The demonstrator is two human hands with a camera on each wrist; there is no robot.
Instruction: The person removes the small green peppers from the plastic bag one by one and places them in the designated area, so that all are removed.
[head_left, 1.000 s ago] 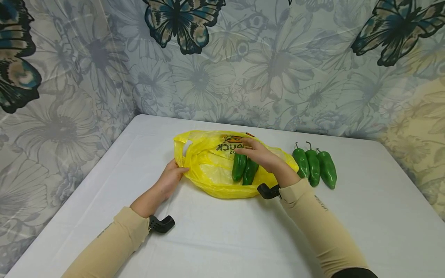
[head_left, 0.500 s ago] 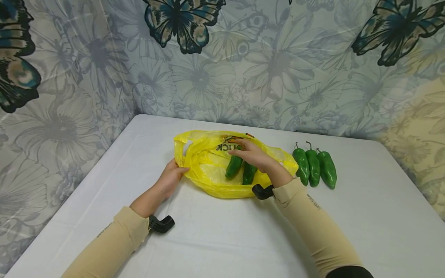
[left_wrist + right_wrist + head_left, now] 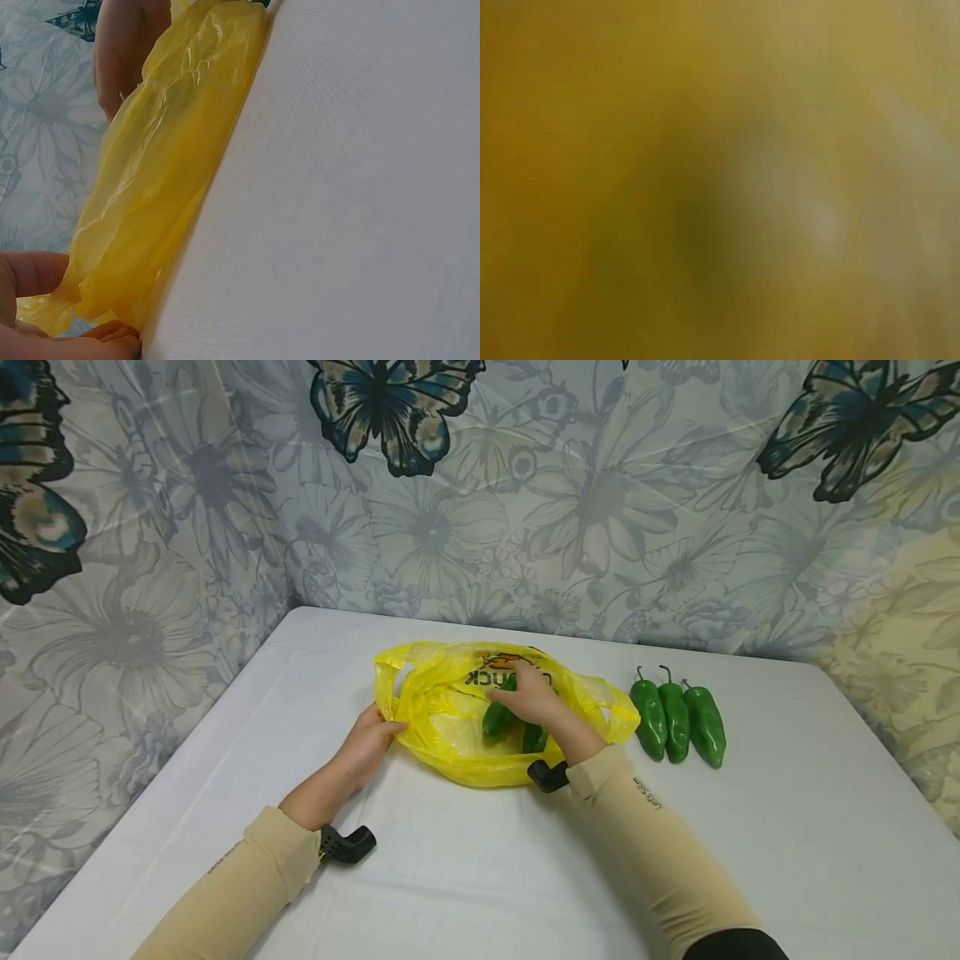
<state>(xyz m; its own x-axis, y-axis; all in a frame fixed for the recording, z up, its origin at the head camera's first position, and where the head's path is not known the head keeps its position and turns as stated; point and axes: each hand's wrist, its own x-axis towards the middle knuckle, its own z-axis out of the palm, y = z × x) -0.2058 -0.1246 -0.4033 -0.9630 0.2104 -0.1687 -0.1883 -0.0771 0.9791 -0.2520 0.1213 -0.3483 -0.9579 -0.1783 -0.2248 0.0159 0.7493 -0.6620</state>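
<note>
Head view: left hand (image 3: 366,745) pinches crinkled plastic bag (image 3: 450,727).

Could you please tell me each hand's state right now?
Left hand: closed, holding the yellow bag by its edge.
Right hand: closed, holding a green pepper.

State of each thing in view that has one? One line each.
Yellow bag, mouth spread open
Left pepper in bag, tilted, partly covered by the right hand
Right pepper in bag, mostly hidden
Three outer peppers, side by side on the white table
Left hand, pinching the bag's left edge
Right hand, around the left pepper
</note>
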